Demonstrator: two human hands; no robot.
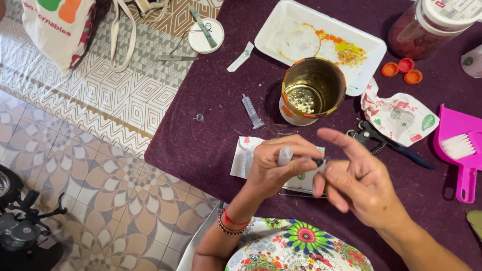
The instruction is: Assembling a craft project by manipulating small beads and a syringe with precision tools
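Note:
My left hand [276, 168] is closed around a small translucent tube [284, 155] held over the purple table cloth [201, 135]. My right hand [354, 175] meets it, thumb and a fingertip pinching a small dark piece [318, 162] at the tube's end, other fingers spread. Beneath both hands lies a white printed paper napkin [246, 155]. Just beyond stands an open tin can [311, 90] with an empty shiny bottom. A plastic syringe [251, 111] lies left of the can.
A white foam tray [351, 40] with orange residue sits behind the can. Black pliers [381, 140], a crumpled napkin [401, 115], pink dustpan with brush [462, 145], orange bottle caps [401, 70] and a jar [427, 25] lie right. Tiled floor and a bag [55, 30] are left.

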